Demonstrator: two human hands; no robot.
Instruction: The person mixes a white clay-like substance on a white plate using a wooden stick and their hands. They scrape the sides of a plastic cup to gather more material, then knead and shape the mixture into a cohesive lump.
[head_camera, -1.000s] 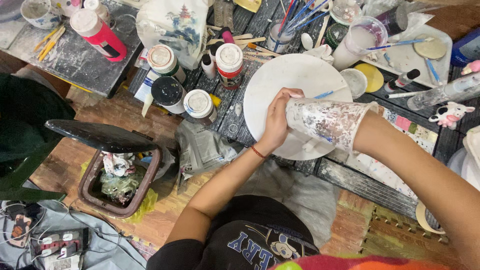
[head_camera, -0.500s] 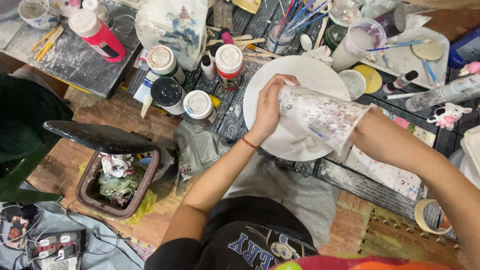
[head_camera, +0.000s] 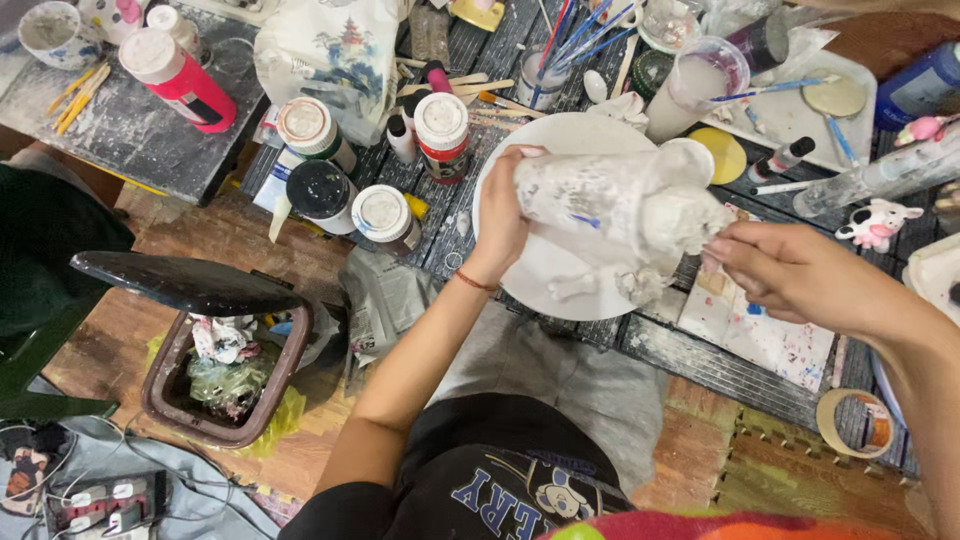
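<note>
Both hands hold a white plaster figure (head_camera: 625, 215) above a white plate (head_camera: 540, 275). The left hand (head_camera: 500, 215) wraps one end; the right hand (head_camera: 790, 275) pinches the other. Paint jars (head_camera: 380, 215) stand just left of the left hand.

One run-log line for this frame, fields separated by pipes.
left hand: holds white plaster figurine | right hand: touches figurine's other end | under it: round white plate | nearby: open brown bin

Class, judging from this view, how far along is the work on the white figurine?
Done: the white plaster figurine looks mostly coated white. In hand: the left hand and right hand hold it above the round white plate. Left: only a small blue mark shows; the brushes sit unused.
</note>
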